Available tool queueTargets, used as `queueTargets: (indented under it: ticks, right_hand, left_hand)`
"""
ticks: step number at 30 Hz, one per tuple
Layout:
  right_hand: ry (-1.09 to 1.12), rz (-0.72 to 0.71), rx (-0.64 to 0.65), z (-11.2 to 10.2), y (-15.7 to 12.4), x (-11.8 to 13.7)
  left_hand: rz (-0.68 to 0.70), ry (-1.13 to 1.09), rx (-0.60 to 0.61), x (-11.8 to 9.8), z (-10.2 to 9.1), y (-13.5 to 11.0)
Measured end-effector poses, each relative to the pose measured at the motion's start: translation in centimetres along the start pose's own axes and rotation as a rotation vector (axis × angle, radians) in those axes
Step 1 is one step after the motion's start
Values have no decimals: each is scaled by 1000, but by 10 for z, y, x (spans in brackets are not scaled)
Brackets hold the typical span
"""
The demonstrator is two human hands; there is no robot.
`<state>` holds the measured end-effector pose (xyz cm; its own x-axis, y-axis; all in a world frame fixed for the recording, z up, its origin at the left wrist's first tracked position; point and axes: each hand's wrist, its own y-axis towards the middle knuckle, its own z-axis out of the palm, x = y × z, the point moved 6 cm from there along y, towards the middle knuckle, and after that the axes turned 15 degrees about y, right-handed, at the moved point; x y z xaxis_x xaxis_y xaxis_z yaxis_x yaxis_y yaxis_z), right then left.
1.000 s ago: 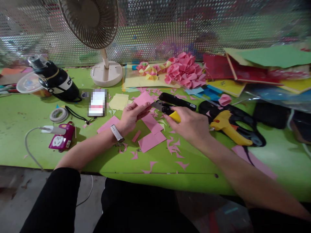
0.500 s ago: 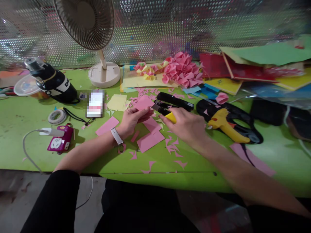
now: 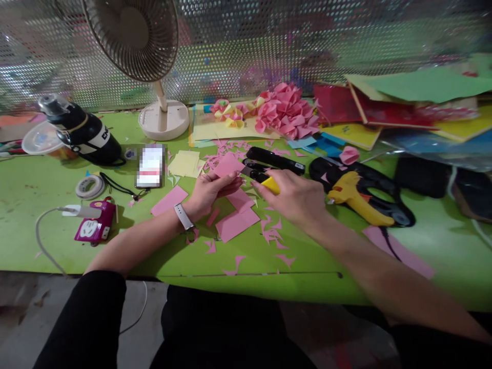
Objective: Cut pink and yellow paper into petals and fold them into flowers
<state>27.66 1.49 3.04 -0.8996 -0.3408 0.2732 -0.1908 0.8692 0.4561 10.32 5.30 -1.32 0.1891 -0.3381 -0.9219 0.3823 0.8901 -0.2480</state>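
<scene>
Trimming, we judge. Our left hand (image 3: pixel 210 192) pinches a pink sheet (image 3: pixel 228 164) over the green surface (image 3: pixel 307 289), back from its front edge; our right hand (image 3: pixel 299 196) grips yellow-handled scissors (image 3: pixel 271 185), blades by the sheet. Next cut likely calls for steady paper.

A perforated silvery panel (image 3: pixel 238 56) rises beyond the left hand (image 3: pixel 209 189), with green tabletop (image 3: pixel 161 260) under that hand and grey floor (image 3: pixel 21 328) below.
</scene>
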Motion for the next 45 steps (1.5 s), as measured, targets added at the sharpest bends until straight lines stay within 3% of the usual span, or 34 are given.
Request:
queueTargets:
  ticks: [27, 45]
  right_hand:
    - [20, 4, 70, 2, 2, 3]
    - [-17, -35, 15, 2, 2, 0]
  left_hand:
    - [134, 86, -92, -6, -6, 3]
    - [103, 106, -37, 0, -4, 4]
